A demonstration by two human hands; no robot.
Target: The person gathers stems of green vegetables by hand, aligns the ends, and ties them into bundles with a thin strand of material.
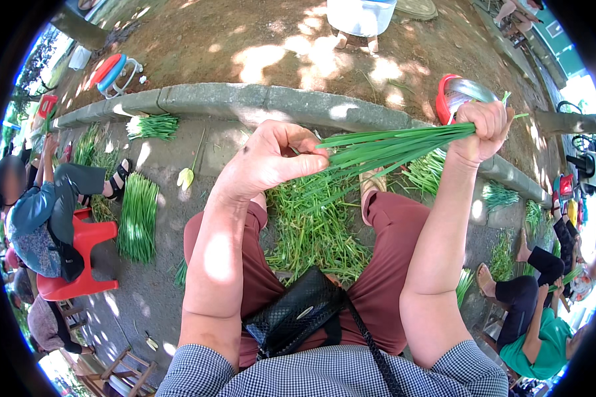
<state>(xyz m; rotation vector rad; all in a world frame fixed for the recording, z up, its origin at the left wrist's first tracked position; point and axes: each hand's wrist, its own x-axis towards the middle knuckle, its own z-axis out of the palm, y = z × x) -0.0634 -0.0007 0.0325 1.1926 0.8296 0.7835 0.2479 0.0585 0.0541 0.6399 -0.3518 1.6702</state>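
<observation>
A bunch of long green leafy stalks, likely garlic chives, stretches sideways before me. My right hand is closed around its stem end, with a few cut ends poking out past the fist. At the leaf tips is my left hand, its thumb and fingers curled near one another at the edge of the leaves; whether they pinch a leaf is unclear. Below, between my feet, lies a loose heap of green and yellowish trimmings. A black handbag rests on my lap.
A concrete kerb curves across ahead. Chive bundles lie at left, by the kerb and at right. A red plastic stool holds a seated person at left; others sit at right. A red basin stands beyond the kerb.
</observation>
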